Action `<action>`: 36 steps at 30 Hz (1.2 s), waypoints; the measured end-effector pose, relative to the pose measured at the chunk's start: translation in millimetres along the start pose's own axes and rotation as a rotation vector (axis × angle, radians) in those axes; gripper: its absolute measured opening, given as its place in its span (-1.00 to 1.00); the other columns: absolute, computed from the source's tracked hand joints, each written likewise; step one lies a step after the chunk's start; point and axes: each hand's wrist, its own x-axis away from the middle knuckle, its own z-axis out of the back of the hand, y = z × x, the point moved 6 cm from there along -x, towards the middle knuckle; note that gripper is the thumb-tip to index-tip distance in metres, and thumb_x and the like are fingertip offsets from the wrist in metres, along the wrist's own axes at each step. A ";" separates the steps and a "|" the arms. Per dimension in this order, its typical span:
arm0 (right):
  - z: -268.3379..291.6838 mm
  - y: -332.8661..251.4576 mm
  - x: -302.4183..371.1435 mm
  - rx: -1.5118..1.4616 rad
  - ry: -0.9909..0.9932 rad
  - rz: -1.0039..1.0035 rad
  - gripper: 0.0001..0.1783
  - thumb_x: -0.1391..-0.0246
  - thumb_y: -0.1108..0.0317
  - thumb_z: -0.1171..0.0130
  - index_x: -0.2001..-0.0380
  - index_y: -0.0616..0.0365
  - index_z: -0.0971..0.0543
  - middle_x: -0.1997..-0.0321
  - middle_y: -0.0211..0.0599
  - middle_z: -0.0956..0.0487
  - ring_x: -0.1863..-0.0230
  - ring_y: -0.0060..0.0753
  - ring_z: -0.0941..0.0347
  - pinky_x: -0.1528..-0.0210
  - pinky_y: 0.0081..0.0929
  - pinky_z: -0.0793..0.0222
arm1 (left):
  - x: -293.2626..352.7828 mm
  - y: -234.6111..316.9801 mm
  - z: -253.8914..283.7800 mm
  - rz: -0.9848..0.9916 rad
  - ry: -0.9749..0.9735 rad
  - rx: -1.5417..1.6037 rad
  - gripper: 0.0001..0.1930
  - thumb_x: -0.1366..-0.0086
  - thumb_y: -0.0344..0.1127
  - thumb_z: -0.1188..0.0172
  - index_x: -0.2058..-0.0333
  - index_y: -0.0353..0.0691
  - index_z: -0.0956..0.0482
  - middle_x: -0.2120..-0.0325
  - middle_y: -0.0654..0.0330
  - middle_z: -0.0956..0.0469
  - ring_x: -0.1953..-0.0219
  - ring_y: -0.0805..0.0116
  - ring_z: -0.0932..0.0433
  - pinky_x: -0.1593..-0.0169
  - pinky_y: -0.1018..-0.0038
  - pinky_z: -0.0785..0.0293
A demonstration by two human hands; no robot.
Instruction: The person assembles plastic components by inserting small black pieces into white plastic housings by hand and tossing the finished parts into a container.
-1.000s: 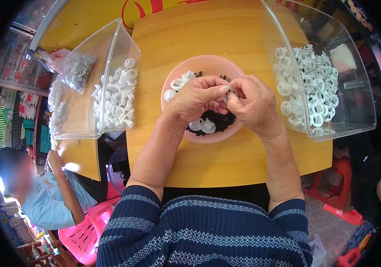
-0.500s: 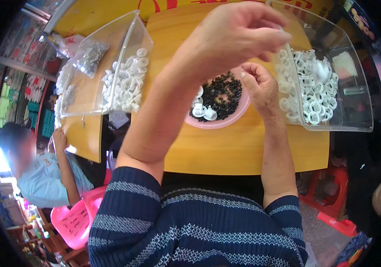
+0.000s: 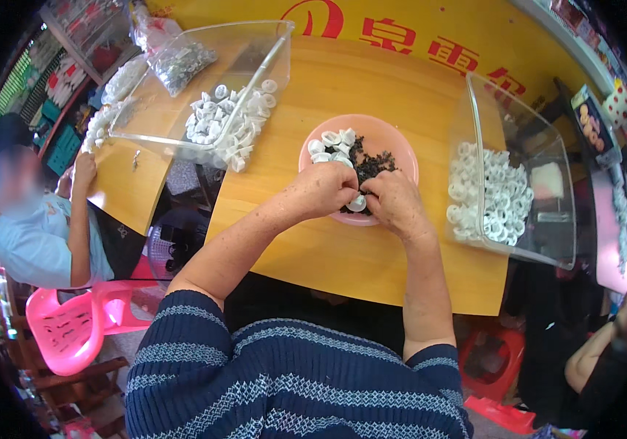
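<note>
White cap (image 3: pixel 357 205) is at six o'clock of the pink bowl (image 3: pixel 378 129), between left hand (image 3: pixel 327 187) and right hand (image 3: pixel 397 201); whether either is clamped on it, I cannot tell. Step seems picking black bits (image 3: pixel 374 165); next move probably calls for a fine pinch

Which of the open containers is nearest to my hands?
The round pink bowl: your left hand and right hand are over it; the left clear box and right clear box stand apart.
</note>
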 end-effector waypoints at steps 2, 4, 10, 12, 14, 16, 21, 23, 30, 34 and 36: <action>2.4 -7.5 2.5 -0.020 -0.038 -0.029 -0.88 0.23 0.35 -0.05 0.53 0.06 -0.54 0.48 -0.21 -0.45 0.30 -0.14 -0.34 0.23 -0.27 -0.27 | 4.7 -10.9 6.7 0.105 0.060 0.362 -0.89 -0.03 -0.34 -0.11 0.54 -0.26 -0.48 0.72 0.26 -0.41 0.61 0.46 -0.44 0.51 0.56 -0.39; 2.5 -10.7 5.1 -0.055 -0.037 -0.079 -0.87 0.23 0.37 -0.07 0.52 0.09 -0.54 0.49 -0.20 -0.44 0.29 -0.13 -0.34 0.21 -0.27 -0.27 | 7.5 -28.1 5.1 0.341 -0.027 0.912 -0.89 -0.07 -0.33 -0.10 0.50 -0.23 -0.44 0.68 0.30 -0.41 0.63 0.52 -0.44 0.62 0.65 -0.37; 10.9 12.3 16.5 -0.670 0.244 -0.350 -0.90 0.11 0.43 -0.05 0.50 0.22 -0.50 0.52 -0.33 -0.49 0.44 -0.43 -0.39 0.36 -0.57 -0.30 | 0.1 -32.3 -5.2 0.346 -0.035 1.618 -0.83 -0.14 -0.33 -0.02 0.31 -0.24 -0.36 0.42 0.17 -0.44 0.46 0.23 -0.52 0.48 0.37 -0.54; 8.9 23.9 20.9 -1.028 0.313 -0.490 -0.88 0.04 0.41 -0.04 0.43 0.23 -0.48 0.49 -0.45 -0.47 0.50 -0.67 -0.34 0.43 -0.70 -0.28 | -2.0 -22.7 -4.6 0.258 -0.085 1.750 -0.82 -0.18 -0.33 0.02 0.26 -0.27 -0.35 0.37 0.14 -0.40 0.36 0.14 -0.51 0.34 0.30 -0.53; 11.4 24.9 21.2 -1.164 0.374 -0.514 -0.86 0.03 0.42 -0.03 0.37 0.21 -0.46 0.49 -0.44 -0.47 0.51 -0.68 -0.35 0.44 -0.72 -0.29 | -7.7 -26.0 -9.8 0.296 0.016 1.764 -0.81 -0.19 -0.33 0.04 0.25 -0.28 -0.34 0.36 0.13 -0.40 0.35 0.14 -0.50 0.31 0.28 -0.52; 13.9 23.3 26.3 -1.209 0.406 -0.540 -0.88 0.03 0.43 -0.02 0.37 0.18 -0.45 0.49 -0.43 -0.47 0.54 -0.64 -0.37 0.47 -0.71 -0.32 | -11.8 -24.9 -16.0 0.330 -0.017 1.764 -0.80 -0.18 -0.33 0.03 0.24 -0.28 -0.32 0.33 0.11 -0.39 0.38 0.16 -0.51 0.41 0.32 -0.55; 14.2 19.0 47.0 -1.376 0.475 -0.600 -0.86 0.05 0.42 -0.02 0.36 0.17 -0.38 0.43 -0.30 -0.48 0.53 -0.51 -0.44 0.50 -0.61 -0.40 | -4.4 -30.2 -20.0 0.408 -0.002 1.465 -0.83 -0.15 -0.34 -0.01 0.29 -0.25 -0.32 0.36 0.11 -0.41 0.57 0.23 -0.52 0.68 0.49 -0.50; 13.9 22.0 55.6 -1.405 0.489 -0.613 -0.89 0.05 0.42 0.00 0.40 0.18 -0.36 0.39 -0.24 -0.48 0.50 -0.44 -0.47 0.47 -0.53 -0.44 | -8.3 -20.2 -23.1 0.408 0.046 1.514 -0.86 -0.10 -0.41 0.00 0.34 -0.28 -0.31 0.48 0.10 -0.41 0.52 0.20 -0.51 0.56 0.38 -0.54; 8.9 -5.1 63.4 -1.583 0.475 -0.574 -0.92 0.07 0.47 0.00 0.44 0.17 -0.34 0.41 -0.18 -0.49 0.47 -0.35 -0.48 0.43 -0.43 -0.47 | 11.6 -26.1 -28.1 0.502 0.153 1.537 -0.81 -0.02 -0.48 0.02 0.33 -0.34 -0.33 0.50 0.03 -0.40 0.48 0.11 -0.49 0.47 0.27 -0.53; 21.0 -19.4 70.4 -1.622 0.477 -0.505 -0.91 0.10 0.51 -0.01 0.46 0.19 -0.34 0.47 -0.21 -0.48 0.48 -0.34 -0.47 0.41 -0.41 -0.47 | 26.5 -16.1 -18.4 0.374 0.080 1.730 -0.78 0.02 -0.48 0.01 0.34 -0.42 -0.29 0.48 0.02 -0.40 0.47 0.07 -0.49 0.46 0.24 -0.54; 30.4 -28.2 75.4 -1.599 0.471 -0.443 -0.92 0.11 0.53 -0.01 0.47 0.21 -0.35 0.49 -0.23 -0.47 0.49 -0.37 -0.47 0.41 -0.44 -0.47 | 44.6 -5.5 -7.6 0.278 0.046 1.766 -0.77 0.03 -0.48 0.01 0.34 -0.43 -0.28 0.45 -0.01 -0.41 0.41 0.11 -0.50 0.39 0.28 -0.54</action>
